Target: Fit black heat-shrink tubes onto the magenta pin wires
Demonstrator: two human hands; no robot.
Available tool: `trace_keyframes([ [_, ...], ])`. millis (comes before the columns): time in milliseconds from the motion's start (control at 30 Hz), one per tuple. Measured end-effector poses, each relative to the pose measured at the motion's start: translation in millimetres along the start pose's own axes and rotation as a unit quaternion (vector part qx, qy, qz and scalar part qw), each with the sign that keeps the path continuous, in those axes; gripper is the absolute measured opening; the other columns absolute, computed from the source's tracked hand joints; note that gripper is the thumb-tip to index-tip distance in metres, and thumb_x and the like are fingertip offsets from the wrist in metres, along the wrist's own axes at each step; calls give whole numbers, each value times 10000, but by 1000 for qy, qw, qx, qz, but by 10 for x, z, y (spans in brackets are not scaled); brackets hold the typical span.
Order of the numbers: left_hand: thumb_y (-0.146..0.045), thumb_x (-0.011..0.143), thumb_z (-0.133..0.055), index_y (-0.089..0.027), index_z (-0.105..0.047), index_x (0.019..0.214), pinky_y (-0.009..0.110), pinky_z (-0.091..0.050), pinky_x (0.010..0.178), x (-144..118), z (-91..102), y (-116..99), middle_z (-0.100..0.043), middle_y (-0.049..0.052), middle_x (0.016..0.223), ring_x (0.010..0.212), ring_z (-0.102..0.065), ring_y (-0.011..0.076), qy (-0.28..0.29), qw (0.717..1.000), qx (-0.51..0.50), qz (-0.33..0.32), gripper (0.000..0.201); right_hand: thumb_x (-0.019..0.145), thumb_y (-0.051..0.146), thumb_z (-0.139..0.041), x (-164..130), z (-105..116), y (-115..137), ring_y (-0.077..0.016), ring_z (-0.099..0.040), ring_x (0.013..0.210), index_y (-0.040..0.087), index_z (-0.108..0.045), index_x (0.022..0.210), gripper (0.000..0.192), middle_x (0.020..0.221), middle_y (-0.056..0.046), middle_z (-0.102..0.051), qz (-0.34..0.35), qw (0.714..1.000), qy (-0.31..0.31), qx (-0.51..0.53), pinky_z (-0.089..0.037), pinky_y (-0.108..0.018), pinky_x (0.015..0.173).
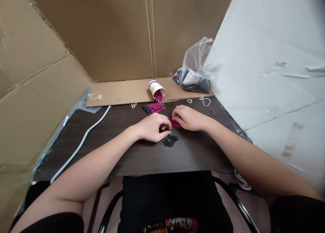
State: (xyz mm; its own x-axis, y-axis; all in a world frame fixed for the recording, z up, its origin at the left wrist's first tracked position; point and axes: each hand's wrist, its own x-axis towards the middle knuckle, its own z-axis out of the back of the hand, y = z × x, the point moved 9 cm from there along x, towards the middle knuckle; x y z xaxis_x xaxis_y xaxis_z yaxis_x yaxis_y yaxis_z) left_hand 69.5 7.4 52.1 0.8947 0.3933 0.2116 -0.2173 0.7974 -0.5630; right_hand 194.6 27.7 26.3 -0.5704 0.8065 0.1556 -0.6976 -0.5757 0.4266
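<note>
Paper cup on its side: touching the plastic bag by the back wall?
Apart. The head view shows the paper cup tipped over with magenta wires spilling out, and bare cardboard sheet plainly visible between it and the plastic bag.

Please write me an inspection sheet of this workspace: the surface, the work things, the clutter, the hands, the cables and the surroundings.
Surface: dark wooden table, with a cardboard sheet at its far edge.
Work things: magenta wires between both hands; a bundle of them spills from a tipped paper cup; black tube pieces lie beside the left hand.
Clutter: plastic bag with dark contents; small white rings.
Hands: left hand and right hand both pinch the wires.
Cables: white cable across the table's left side.
Surroundings: cardboard walls; white panel at right.
</note>
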Motion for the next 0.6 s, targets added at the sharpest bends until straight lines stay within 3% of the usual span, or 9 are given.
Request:
trace_keyframes([
  [433,-191,920,-789,-210,-811,856,306,-474,612,-3,-77,33,-732,25,752,631,-650,162,62,996,-54,40,70,1096,208,-576,-36,-10,56,-273,-609,933,201,-595,945,153,1035,-128,-691,-14,998,21,-58,-456,-417,853],
  [600,-152,943,-755,-210,-768,876,309,-452,623,-13,-83,21,-748,27,825,675,-644,170,65,997,-8,40,90,1096,202,-524,-20,84,-17,-272,-621,933,211,-559,1005,97,1051,-123,-702,-39,998,-39,-13,-465,-426,862],
])
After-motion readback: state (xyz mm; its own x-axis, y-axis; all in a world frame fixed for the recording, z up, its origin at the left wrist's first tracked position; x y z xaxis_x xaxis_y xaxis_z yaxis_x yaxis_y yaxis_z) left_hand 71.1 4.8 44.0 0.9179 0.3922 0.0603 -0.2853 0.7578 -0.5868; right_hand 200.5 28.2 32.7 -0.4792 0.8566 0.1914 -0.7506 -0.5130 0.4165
